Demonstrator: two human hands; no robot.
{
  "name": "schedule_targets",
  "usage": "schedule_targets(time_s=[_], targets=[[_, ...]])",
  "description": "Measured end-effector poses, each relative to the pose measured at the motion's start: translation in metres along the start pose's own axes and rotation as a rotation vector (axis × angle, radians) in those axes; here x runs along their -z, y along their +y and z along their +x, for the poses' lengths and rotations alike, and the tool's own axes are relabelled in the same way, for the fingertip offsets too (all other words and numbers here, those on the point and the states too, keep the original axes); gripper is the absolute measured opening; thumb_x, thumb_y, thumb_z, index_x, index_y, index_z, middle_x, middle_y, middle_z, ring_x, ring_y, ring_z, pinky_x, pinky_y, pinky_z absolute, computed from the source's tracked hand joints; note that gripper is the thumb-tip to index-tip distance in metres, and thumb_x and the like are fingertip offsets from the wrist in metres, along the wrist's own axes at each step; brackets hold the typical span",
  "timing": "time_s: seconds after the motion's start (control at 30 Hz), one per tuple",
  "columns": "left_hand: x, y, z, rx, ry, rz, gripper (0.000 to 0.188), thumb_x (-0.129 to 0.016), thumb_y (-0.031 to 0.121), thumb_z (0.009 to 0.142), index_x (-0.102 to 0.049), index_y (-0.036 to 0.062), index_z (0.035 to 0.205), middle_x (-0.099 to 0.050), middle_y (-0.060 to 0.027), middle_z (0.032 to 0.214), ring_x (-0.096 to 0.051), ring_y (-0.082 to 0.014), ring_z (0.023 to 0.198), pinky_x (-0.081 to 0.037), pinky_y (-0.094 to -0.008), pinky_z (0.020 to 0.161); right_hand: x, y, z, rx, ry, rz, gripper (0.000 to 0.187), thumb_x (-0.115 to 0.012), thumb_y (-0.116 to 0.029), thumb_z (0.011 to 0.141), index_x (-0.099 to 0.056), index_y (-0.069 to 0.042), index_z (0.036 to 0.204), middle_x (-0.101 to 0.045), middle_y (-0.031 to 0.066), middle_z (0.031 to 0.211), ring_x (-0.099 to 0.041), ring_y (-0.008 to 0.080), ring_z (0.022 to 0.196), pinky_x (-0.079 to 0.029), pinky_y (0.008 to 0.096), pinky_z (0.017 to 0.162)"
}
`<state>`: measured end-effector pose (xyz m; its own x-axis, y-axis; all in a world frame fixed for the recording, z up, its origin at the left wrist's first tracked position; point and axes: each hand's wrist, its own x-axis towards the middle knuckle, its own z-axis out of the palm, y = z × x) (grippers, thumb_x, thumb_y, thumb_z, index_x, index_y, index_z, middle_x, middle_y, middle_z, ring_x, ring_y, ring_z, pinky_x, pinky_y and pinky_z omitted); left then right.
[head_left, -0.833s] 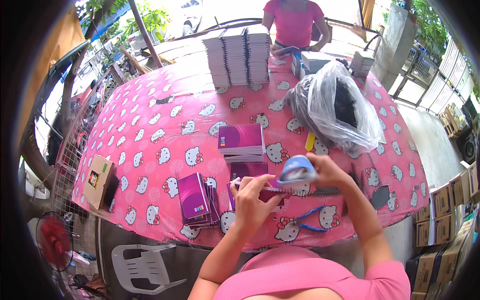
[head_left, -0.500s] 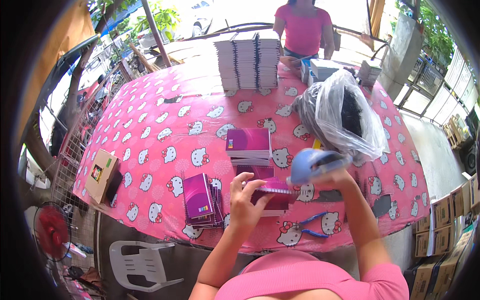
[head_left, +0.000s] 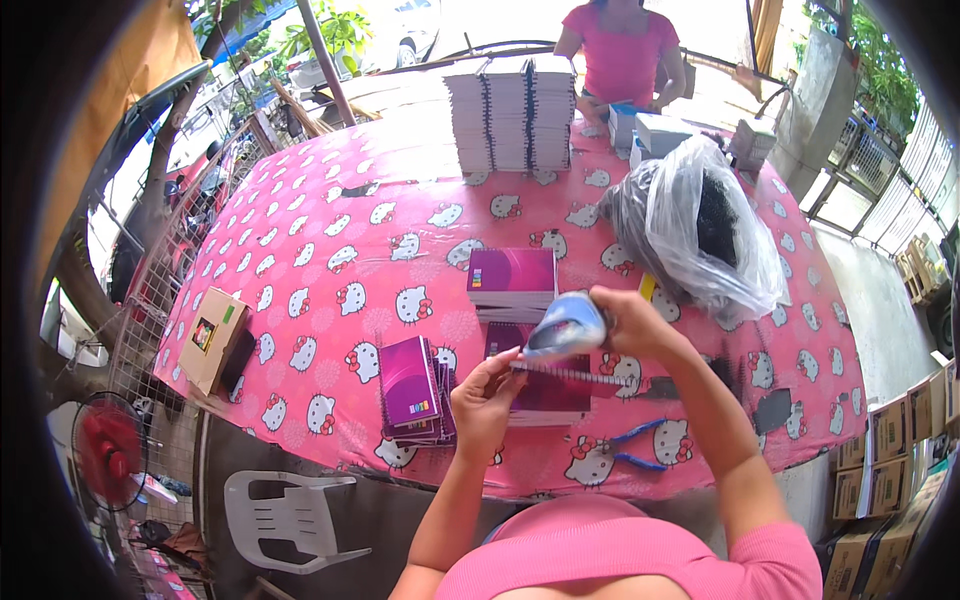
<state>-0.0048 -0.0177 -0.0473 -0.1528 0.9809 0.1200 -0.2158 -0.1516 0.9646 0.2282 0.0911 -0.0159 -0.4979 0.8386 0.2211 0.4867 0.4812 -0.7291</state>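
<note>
Notebook [head_left: 578, 374]: One purple wire-bound notebook sits between our two hands, above the nearest purple stack [head_left: 550, 419]; whether it rests there, we cannot tell.
Left hand [head_left: 480, 400]: Thumb and fingers pinch the notebook near the left end of its coil [head_left: 606, 378].
Right hand [head_left: 636, 323]: Fingers curl around one pale-blue tool [head_left: 565, 325], its near end over the coil; contact we cannot confirm.
Coil: We judge the step in hand to be work along this bound edge. The next move, in our view, calls for a firm left pinch and the tool kept in line with the wire.
Purple piles: We count three on the worktop [head_left: 325, 270]: the one under our hands, a squared pile [head_left: 512, 272] beyond it and a fanned pile [head_left: 410, 385] to the left. Copies in each are too tightly packed to count.
Pliers [head_left: 640, 462]: One blue-handled pair lies at our right, untouched.
Far side: Three tall columns of bound books [head_left: 510, 115] stand near one co-worker [head_left: 622, 55]; one clear plastic bag [head_left: 665, 235] slumps at right.
Left edge: One cardboard box [head_left: 213, 340] stands tilted on the worktop, one white chair [head_left: 285, 515] below.
</note>
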Motion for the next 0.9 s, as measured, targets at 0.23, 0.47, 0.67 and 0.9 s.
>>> schedule_targets(time_s=[0.23,0.47,0.67,0.9], targets=[[0.010,-0.004,0.000,-0.053,-0.049,-0.056,0.029,-0.064,-0.012,0.086,-0.068,-0.0012,0.112,-0.069,-0.0072,0.103,-0.065,-0.0127,0.095,-0.056,-0.0257,0.083,0.000,-0.001,-0.011,-0.191,0.083,0.001,0.043,-0.072,0.000,0.067,-0.058,-0.003,0.107,-0.065,0.0069,0.090,-0.064,0.0224,0.086,-0.051,0.0359,0.076],[-0.006,-0.003,0.009,-0.238,-0.117,0.016,0.029,-0.073,-0.011,0.078,-0.063,0.0021,0.102,-0.068,-0.0086,0.100,-0.067,-0.0148,0.090,-0.056,-0.0222,0.074,-0.030,0.087,-0.117,-0.401,0.255,-0.619,0.057,-0.077,-0.019,0.071,-0.053,-0.005,0.121,-0.053,0.0181,0.124,-0.053,0.0384,0.115,-0.048,0.0464,0.091],[-0.008,0.024,-0.017,-0.806,-0.200,0.605,0.023,-0.080,-0.005,0.073,-0.063,0.0010,0.087,-0.070,-0.0141,0.093,-0.068,-0.0182,0.082,-0.054,-0.0240,0.065,-0.065,0.001,-0.203,-0.078,0.041,-0.588,0.059,-0.076,-0.038,0.077,-0.056,-0.005,0.122,-0.052,0.0197,0.124,-0.050,0.0399,0.115,-0.037,0.0495,0.100],[-0.016,-0.007,-0.033,-0.642,-0.067,0.546,0.025,-0.084,0.001,0.070,-0.060,0.0008,0.079,-0.069,-0.0151,0.091,-0.068,-0.0232,0.080,-0.056,-0.0297,0.065,-0.054,-0.052,-0.180,-0.247,0.086,-0.021,0.051,-0.068,-0.036,0.084,-0.057,-0.007,0.124,-0.054,0.0152,0.109,-0.052,0.0332,0.102,-0.039,0.0471,0.092]])
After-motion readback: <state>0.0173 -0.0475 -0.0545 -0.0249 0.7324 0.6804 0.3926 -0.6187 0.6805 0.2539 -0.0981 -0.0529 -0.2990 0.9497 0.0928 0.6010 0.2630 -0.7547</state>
